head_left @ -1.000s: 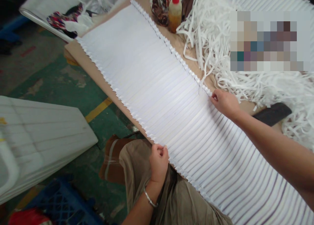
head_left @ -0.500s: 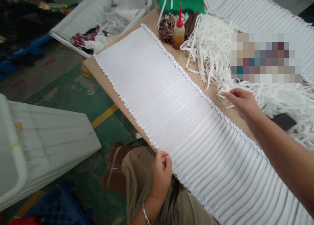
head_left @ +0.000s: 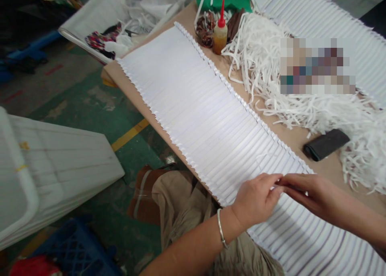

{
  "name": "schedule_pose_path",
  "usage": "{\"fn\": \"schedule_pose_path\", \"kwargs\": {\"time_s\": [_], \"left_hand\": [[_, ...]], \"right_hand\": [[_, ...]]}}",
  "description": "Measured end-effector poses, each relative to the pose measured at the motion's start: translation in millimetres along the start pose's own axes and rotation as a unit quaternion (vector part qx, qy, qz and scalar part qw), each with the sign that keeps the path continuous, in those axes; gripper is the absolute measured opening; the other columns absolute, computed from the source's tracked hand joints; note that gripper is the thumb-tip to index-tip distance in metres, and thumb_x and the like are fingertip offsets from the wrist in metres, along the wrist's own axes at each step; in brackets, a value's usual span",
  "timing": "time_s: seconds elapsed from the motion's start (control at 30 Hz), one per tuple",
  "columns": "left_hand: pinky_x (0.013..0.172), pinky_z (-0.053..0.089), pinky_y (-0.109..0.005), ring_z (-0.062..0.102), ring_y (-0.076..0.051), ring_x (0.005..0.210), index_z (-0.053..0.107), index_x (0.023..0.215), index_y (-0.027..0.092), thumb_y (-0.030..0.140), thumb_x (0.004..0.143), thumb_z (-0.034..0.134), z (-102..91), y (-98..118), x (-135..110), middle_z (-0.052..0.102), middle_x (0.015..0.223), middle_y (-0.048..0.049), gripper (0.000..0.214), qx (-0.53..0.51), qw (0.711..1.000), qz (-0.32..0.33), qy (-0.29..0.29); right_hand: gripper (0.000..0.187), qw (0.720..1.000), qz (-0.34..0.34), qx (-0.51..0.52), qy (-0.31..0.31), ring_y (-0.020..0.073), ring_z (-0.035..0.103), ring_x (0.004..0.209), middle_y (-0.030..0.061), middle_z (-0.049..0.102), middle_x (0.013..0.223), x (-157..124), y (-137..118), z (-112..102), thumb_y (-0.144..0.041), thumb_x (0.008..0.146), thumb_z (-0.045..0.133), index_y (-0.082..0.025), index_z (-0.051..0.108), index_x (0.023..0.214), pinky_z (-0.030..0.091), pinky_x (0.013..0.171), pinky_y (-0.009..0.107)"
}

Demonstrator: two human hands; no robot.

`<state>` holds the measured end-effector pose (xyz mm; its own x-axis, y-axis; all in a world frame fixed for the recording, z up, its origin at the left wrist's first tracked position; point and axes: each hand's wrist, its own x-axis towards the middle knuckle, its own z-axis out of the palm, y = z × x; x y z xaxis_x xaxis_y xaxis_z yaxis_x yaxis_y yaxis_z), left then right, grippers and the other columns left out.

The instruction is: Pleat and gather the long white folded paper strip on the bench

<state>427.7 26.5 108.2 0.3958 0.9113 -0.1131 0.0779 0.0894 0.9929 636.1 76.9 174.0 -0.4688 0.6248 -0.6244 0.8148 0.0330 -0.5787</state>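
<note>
A long white pleated sheet (head_left: 193,103) lies along a brown table (head_left: 289,135) and runs off toward me. My left hand (head_left: 256,199), with a metal bangle on the wrist, rests on the sheet's near part, fingers curled. My right hand (head_left: 307,191) meets it fingertip to fingertip over the pleats. Between the fingertips shows a thin white strip (head_left: 279,182), apparently pinched by both hands; the grip itself is partly hidden.
A heap of white paper strips (head_left: 319,107) covers the table's right side. A glue bottle with a red tip (head_left: 220,37), a black pouch (head_left: 325,144), green cloth (head_left: 232,1) and a white bin (head_left: 120,11) stand around. A folded white stack (head_left: 54,167) and blue crate (head_left: 75,252) sit on the floor.
My right hand left the strip heap and came down to the near pleats. My left hand moved from the sheet's left edge to the middle to meet it.
</note>
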Motion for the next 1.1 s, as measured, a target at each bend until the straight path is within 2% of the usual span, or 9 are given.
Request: {"fn": "schedule_pose_path", "kwargs": {"time_s": [0.13,0.33,0.47,0.53,0.6,0.7,0.77,0.9,1.1], "left_hand": [[0.071,0.053,-0.029,0.066,-0.017,0.073,0.075,0.089,0.016,0.034,0.096,0.057,-24.2,-27.7,-36.2,0.068,0.074,-0.0042,0.026,-0.032,0.989,-0.135,0.060],[0.056,0.042,-0.025,0.054,-0.011,0.051,0.073,0.089,0.013,0.037,0.091,0.059,-61.0,-72.7,-103.3,0.059,0.063,0.0017,0.028,-0.058,0.936,-0.300,0.176],[0.053,0.041,-0.024,0.051,-0.011,0.048,0.072,0.092,0.014,0.041,0.091,0.057,-63.2,-80.8,-117.2,0.059,0.062,0.0022,0.031,-0.067,0.913,-0.329,0.231],[0.052,0.040,-0.024,0.051,-0.012,0.050,0.073,0.091,0.016,0.040,0.092,0.057,-60.5,-73.7,-115.1,0.061,0.063,0.0013,0.029,-0.056,0.923,-0.322,0.205],[0.053,0.040,-0.024,0.053,-0.013,0.052,0.075,0.093,0.018,0.038,0.092,0.058,-56.7,-60.3,-109.1,0.061,0.060,0.0011,0.027,-0.048,0.938,-0.305,0.157],[0.052,0.039,-0.023,0.052,-0.013,0.054,0.075,0.090,0.019,0.036,0.092,0.058,-53.5,-38.4,-99.4,0.058,0.057,0.0016,0.024,-0.058,0.951,-0.279,0.120],[0.051,0.037,-0.022,0.051,-0.012,0.052,0.072,0.086,0.018,0.037,0.092,0.059,-55.6,-30.0,-97.3,0.056,0.055,0.0026,0.023,-0.068,0.950,-0.278,0.124],[0.048,0.035,-0.021,0.046,-0.009,0.047,0.067,0.082,0.017,0.041,0.091,0.060,-66.2,-37.3,-106.4,0.054,0.055,0.0040,0.026,-0.110,0.930,-0.319,0.148],[0.044,0.034,-0.021,0.046,-0.007,0.043,0.066,0.083,0.015,0.042,0.087,0.062,-69.1,-76.1,-116.8,0.062,0.065,0.0017,0.027,-0.136,0.901,-0.358,0.204]], "right_hand": [[0.044,0.997,0.054,0.004,-0.060,0.0193,0.063,0.074,0.0045,0.071,0.083,5.1,12.5,-24.9,-0.060,0.098,0.049,-0.023,0.071,0.096,0.047,0.066,0.029],[0.063,0.996,0.067,0.002,-0.050,0.0217,0.064,0.082,0.0070,0.073,0.091,55.5,62.8,-32.2,-0.077,0.091,0.048,-0.020,0.072,0.103,0.048,0.075,0.033],[0.064,0.997,0.070,-0.019,0.008,0.0183,0.057,0.067,0.0044,0.065,0.072,90.8,58.1,-24.7,-0.080,0.089,0.049,-0.020,0.071,0.094,0.042,0.063,0.032],[0.053,0.998,0.012,-0.021,0.050,0.0183,0.060,0.072,0.0054,0.070,0.080,100.3,38.8,-15.6,-0.071,0.093,0.054,-0.020,0.072,0.094,0.044,0.066,0.032],[0.039,0.991,-0.119,-0.007,0.062,0.0208,0.066,0.092,0.0076,0.075,0.100,104.3,11.1,3.0,-0.056,0.097,0.056,-0.022,0.072,0.105,0.049,0.082,0.033],[0.035,0.956,-0.292,0.010,-0.019,0.0238,0.062,0.123,0.0094,0.072,0.124,104.3,-28.4,41.9,-0.043,0.102,0.054,-0.024,0.067,0.128,0.044,0.107,0.041],[0.031,0.946,-0.315,0.005,-0.081,0.0215,0.066,0.111,0.0084,0.074,0.111,104.1,-40.7,60.5,-0.041,0.103,0.052,-0.024,0.069,0.121,0.043,0.106,0.043],[0.036,0.964,-0.246,0.026,-0.097,0.0167,0.064,0.079,0.0042,0.070,0.081,106.9,-21.0,52.8,-0.047,0.103,0.050,-0.021,0.071,0.089,0.046,0.088,0.036],[0.050,0.995,-0.024,0.011,-0.101,0.0135,0.053,0.067,0.0015,0.067,0.078,111.0,37.7,12.6,-0.068,0.092,0.058,-0.020,0.074,0.092,0.039,0.064,0.029]]}}
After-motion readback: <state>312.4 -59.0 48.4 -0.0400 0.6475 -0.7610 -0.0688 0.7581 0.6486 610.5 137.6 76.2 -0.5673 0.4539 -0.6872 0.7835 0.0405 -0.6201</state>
